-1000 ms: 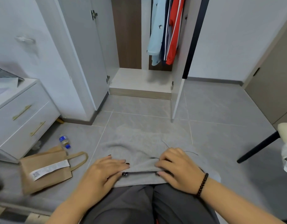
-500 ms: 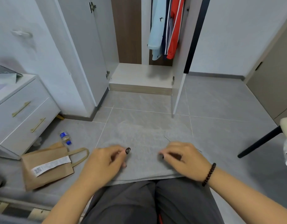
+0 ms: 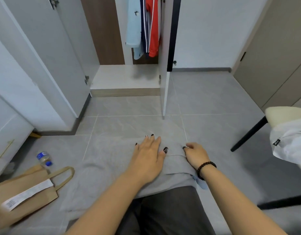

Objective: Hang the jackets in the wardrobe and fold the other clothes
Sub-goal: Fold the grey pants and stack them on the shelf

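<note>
A grey garment (image 3: 105, 168) lies spread on the tiled floor in front of my knees. My left hand (image 3: 146, 158) presses flat on its middle with fingers straight. My right hand (image 3: 194, 154) pinches a fold of the grey cloth at its right edge. Ahead stands the open wardrobe (image 3: 126, 78), where a light blue jacket (image 3: 133, 26), a navy one and a red jacket (image 3: 154, 29) hang side by side. A white garment (image 3: 288, 143) lies draped over a chair at the right.
A brown paper bag (image 3: 26, 192) and a small water bottle (image 3: 43, 158) lie on the floor at left, beside a white drawer unit (image 3: 7, 138). The wardrobe's right door (image 3: 165, 92) juts out toward me. A black chair leg (image 3: 248, 133) slants at right.
Both hands let go of the near hem and moved forward and right. My left hand now lies flat on the cloth, and my right hand pinches its right edge.
</note>
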Tool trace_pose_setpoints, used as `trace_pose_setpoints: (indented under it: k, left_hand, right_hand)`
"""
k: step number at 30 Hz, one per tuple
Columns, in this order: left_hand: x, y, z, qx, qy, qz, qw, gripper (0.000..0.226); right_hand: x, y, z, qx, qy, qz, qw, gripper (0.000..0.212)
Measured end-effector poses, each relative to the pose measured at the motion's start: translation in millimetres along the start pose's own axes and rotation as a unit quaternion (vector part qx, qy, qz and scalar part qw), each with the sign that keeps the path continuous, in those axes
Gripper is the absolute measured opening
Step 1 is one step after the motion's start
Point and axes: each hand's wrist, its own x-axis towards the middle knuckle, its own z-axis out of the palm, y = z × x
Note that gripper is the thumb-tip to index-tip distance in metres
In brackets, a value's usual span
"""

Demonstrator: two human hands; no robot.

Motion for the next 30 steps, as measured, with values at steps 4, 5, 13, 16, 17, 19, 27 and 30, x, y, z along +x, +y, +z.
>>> trace_pose_setpoints:
  k: [4,5,13,16,17,19,27,30]
  left_hand:
    - [6,0,24,0.039,-0.011,-0.002,0.999,0.062]
    - [6,-3,27,0.035,0.004,-0.002,0.999,0.062]
    - [6,-16,31,-0.047,0.066,-0.024,0.996,0.072]
    - [4,-24,29,-0.044,0.067,-0.037,0.996,0.063]
    - [3,-26,29,-0.046,0.068,-0.042,0.996,0.062]
    - [0,-29,27,-0.045,0.068,-0.049,0.995,0.06]
    - [-16,-38,14,0.093,0.002,-0.071,0.993,0.072]
    - [-27,-54,-1,0.144,0.011,-0.115,0.983,0.074]
  right_hand:
    - [21,48,-6,0.121,-0.106,0.175,0.971,0.042]
    - [23,61,-4,0.182,-0.13,0.201,0.954,0.048]
    - [31,105,16,0.439,-0.226,0.265,0.828,0.044]
    - [37,95,12,0.422,-0.232,0.245,0.841,0.037]
    - [38,90,8,0.413,-0.235,0.233,0.848,0.032]
    - [42,77,-4,0.388,-0.232,0.203,0.868,0.024]
    - [48,-14,-94,0.125,-0.081,-0.015,0.989,0.014]
    - [28,-62,-101,0.054,-0.083,-0.094,0.991,0.024]
